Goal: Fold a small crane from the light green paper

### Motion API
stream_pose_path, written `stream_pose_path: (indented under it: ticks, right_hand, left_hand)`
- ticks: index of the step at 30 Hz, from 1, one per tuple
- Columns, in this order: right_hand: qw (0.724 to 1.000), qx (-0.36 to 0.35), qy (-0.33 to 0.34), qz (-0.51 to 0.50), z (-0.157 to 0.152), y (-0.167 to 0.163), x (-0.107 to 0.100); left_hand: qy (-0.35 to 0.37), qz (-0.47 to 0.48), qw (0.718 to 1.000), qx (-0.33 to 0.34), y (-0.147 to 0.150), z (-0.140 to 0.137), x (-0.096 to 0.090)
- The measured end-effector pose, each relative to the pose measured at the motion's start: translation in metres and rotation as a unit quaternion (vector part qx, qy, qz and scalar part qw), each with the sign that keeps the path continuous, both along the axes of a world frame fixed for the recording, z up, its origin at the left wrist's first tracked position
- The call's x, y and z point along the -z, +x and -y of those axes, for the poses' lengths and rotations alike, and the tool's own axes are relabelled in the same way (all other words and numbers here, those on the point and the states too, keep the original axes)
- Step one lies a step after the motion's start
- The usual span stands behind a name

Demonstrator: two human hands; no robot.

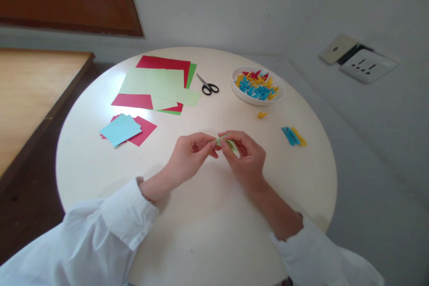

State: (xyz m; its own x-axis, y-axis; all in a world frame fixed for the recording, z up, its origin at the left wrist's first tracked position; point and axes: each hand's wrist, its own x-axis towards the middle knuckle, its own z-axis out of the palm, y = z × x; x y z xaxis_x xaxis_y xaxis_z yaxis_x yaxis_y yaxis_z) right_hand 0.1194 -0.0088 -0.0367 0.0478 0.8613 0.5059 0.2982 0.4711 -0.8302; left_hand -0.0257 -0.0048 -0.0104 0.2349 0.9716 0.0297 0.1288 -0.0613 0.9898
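A small piece of folded light green paper (232,145) is held between both hands above the middle of the table. My left hand (193,154) pinches its left end between thumb and fingers. On the other side, my right hand (246,156) grips it with the thumb in front and the fingers behind, hiding part of the folds. Beyond the hands lies a single small yellow folded-paper piece (262,115). A white dish (250,98) behind it holds many folded-paper pieces (256,87) in blue, yellow and red, which look like small cranes.
Scissors (208,87) with black handles lie at the back of the round white table (187,232). Light green, red and green paper sheets (152,80) overlap at the back left. Blue and pink paper squares (121,129) are nearer. Blue and yellow folded strips (294,136) lie right.
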Motion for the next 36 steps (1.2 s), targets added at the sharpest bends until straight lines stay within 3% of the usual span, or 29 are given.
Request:
stream_pose_path:
  ticks: [16,27,36]
  right_hand:
    - [1.0,-0.001,-0.003,0.003,0.0,-0.001,-0.001]
    - [1.0,-0.007,-0.02,-0.019,0.0,-0.003,0.003]
    - [0.999,-0.037,-0.024,0.017,-0.002,-0.001,0.005]
  left_hand:
    - [-0.008,0.025,1.0,0.01,0.0,0.0,0.002]
    - [-0.015,0.008,1.0,-0.02,-0.001,0.0,0.001]
    - [0.08,-0.066,0.994,-0.015,-0.002,-0.007,0.01]
